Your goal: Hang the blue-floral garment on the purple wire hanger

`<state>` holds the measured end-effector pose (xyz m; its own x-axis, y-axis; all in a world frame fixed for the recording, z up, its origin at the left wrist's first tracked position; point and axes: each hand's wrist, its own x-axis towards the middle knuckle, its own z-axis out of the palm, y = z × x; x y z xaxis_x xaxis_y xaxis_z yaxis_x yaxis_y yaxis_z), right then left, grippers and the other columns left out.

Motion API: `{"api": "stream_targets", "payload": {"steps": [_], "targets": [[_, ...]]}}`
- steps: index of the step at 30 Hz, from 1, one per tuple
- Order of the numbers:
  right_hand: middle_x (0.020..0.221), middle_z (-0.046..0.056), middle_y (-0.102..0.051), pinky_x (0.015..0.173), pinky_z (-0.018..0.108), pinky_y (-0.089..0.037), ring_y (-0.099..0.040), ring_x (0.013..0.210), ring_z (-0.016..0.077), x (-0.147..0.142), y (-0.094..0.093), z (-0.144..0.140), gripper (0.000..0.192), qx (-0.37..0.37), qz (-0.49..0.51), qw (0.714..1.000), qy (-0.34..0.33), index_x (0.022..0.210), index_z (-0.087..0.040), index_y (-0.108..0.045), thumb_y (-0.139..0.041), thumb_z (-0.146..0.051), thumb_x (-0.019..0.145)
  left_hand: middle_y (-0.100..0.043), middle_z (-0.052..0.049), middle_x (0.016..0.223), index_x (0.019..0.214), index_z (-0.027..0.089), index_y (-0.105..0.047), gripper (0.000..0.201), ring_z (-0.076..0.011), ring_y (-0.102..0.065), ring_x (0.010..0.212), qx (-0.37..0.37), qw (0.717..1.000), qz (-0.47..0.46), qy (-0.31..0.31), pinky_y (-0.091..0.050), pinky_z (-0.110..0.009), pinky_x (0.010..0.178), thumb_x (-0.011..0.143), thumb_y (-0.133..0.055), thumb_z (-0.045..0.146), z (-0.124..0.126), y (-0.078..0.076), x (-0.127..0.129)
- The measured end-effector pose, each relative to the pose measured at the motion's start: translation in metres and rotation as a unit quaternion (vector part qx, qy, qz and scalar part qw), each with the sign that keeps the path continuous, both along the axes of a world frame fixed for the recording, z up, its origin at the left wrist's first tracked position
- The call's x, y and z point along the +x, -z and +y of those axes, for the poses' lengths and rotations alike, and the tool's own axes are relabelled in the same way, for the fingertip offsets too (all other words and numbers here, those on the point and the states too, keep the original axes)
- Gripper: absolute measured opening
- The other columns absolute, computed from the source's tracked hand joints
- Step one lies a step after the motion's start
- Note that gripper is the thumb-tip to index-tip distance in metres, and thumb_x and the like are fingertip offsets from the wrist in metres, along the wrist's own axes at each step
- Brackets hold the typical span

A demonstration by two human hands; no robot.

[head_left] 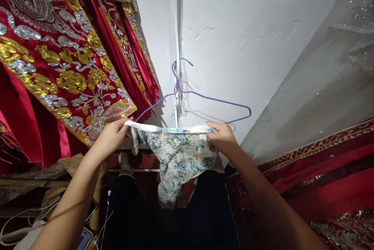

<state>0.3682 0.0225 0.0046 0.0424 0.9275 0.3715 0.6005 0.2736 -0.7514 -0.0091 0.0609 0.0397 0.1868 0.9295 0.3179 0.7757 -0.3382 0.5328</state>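
A white garment with a blue and green floral print (187,152) is stretched by its top band between my two hands; its lower part hangs in folds, and I cannot tell its exact kind. My left hand (114,135) pinches the left end of the band. At the right end, my right hand (223,136) grips the band with the thumb on top. Just beyond the band, a purple wire hanger (214,98) hangs at a white upright rail (177,20). The lower bar of the hanger is hidden behind the garment and hands.
Red costumes with gold and silver sequins (73,82) hang close on the left. A clear plastic cover (309,82) and red trimmed fabric (336,180) are on the right. Behind the rail stands a white wall (233,36). Cables and a phone (84,238) lie at lower left.
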Motion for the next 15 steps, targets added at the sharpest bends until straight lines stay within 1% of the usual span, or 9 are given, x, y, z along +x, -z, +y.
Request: {"api": "stream_targets", "payload": {"steps": [1, 2, 4, 6, 8, 10, 12, 13, 15], "targets": [[0.061, -0.004, -0.031, 0.053, 0.027, -0.021, -0.030, 0.061, 0.0128, 0.000, 0.000, -0.001, 0.010, -0.002, 0.007, 1.000, 0.000, 0.058, -0.022, -0.035, -0.044, -0.018, 0.063, -0.075, -0.007, 0.102, 0.094, 0.020, -0.071, 0.035, -0.0273, -0.065, 0.103, 0.002, 1.000, -0.011, 0.021, -0.049, -0.030, 0.087, 0.092, -0.046, 0.045, 0.005, 0.000, 0.000], [0.061, -0.004, -0.031, 0.053, 0.027, -0.021, -0.030, 0.060, 0.0127, -0.001, 0.001, -0.002, 0.010, -0.004, 0.015, 1.000, 0.000, 0.059, -0.022, -0.035, -0.044, -0.018, 0.063, -0.075, -0.007, 0.105, 0.094, 0.021, -0.071, 0.033, -0.0270, -0.064, 0.105, 0.004, 0.999, -0.023, 0.037, -0.048, -0.030, 0.089, 0.091, -0.047, 0.042, 0.011, 0.000, 0.000], [0.061, -0.004, -0.031, 0.053, 0.027, -0.022, -0.030, 0.060, 0.0125, -0.005, 0.005, -0.004, 0.011, -0.006, 0.038, 0.999, -0.005, 0.060, -0.022, -0.036, -0.045, -0.018, 0.062, -0.074, -0.006, 0.101, 0.092, 0.021, -0.071, 0.029, -0.0252, -0.065, 0.100, 0.022, 0.998, -0.034, 0.047, -0.048, -0.030, 0.088, 0.090, -0.047, 0.038, 0.023, -0.002, 0.006], [0.060, -0.004, -0.032, 0.053, 0.027, -0.023, -0.031, 0.060, 0.0124, -0.008, 0.011, -0.006, 0.011, 0.005, 0.058, 0.998, -0.021, 0.060, -0.022, -0.036, -0.045, -0.018, 0.063, -0.073, -0.006, 0.101, 0.093, 0.020, -0.071, 0.026, -0.0236, -0.064, 0.099, 0.077, 0.996, -0.033, 0.028, -0.046, -0.030, 0.090, 0.089, -0.048, 0.034, 0.033, -0.007, 0.015], [0.059, -0.005, -0.032, 0.054, 0.027, -0.025, -0.032, 0.059, 0.0126, -0.011, 0.016, -0.008, 0.012, 0.018, 0.066, 0.997, -0.044, 0.060, -0.023, -0.036, -0.045, -0.018, 0.065, -0.071, -0.007, 0.103, 0.093, 0.020, -0.071, 0.024, -0.0230, -0.061, 0.101, 0.152, 0.988, -0.026, -0.014, -0.044, -0.030, 0.090, 0.088, -0.051, 0.030, 0.040, -0.013, 0.026], [0.058, -0.004, -0.033, 0.054, 0.027, -0.025, -0.032, 0.058, 0.0128, -0.014, 0.020, -0.011, 0.014, 0.033, 0.060, 0.996, -0.057, 0.059, -0.023, -0.035, -0.045, -0.019, 0.068, -0.069, -0.006, 0.094, 0.090, 0.019, -0.071, 0.020, -0.0210, -0.060, 0.089, 0.199, 0.978, -0.016, -0.059, -0.043, -0.028, 0.081, 0.086, -0.054, 0.030, 0.043, -0.018, 0.037], [0.057, -0.005, -0.032, 0.055, 0.027, -0.025, -0.032, 0.058, 0.0129, -0.018, 0.022, -0.013, 0.016, 0.050, 0.052, 0.996, -0.056, 0.059, -0.023, -0.032, -0.044, -0.020, 0.070, -0.062, -0.002, 0.075, 0.080, 0.019, -0.067, 0.020, -0.0175, -0.055, 0.071, 0.191, 0.978, -0.017, -0.075, -0.038, -0.026, 0.066, 0.087, -0.054, 0.033, 0.042, -0.020, 0.046], [0.056, -0.005, -0.030, 0.055, 0.028, -0.024, -0.030, 0.057, 0.0129, -0.021, 0.023, -0.014, 0.017, 0.058, 0.049, 0.996, -0.050, 0.059, -0.024, -0.030, -0.044, -0.019, 0.069, -0.058, 0.000, 0.068, 0.075, 0.019, -0.063, 0.024, -0.0161, -0.051, 0.065, 0.170, 0.983, -0.023, -0.067, -0.035, -0.026, 0.061, 0.089, -0.052, 0.034, 0.041, -0.020, 0.050], [0.057, -0.005, -0.026, 0.054, 0.028, -0.022, -0.027, 0.057, 0.0128, -0.027, 0.024, -0.014, 0.019, 0.068, 0.054, 0.996, -0.036, 0.060, -0.024, -0.027, -0.043, -0.017, 0.067, -0.051, 0.002, 0.061, 0.069, 0.019, -0.053, 0.032, -0.0149, -0.046, 0.060, 0.128, 0.990, -0.040, -0.042, -0.030, -0.026, 0.057, 0.094, -0.045, 0.037, 0.037, -0.019, 0.057]]}}
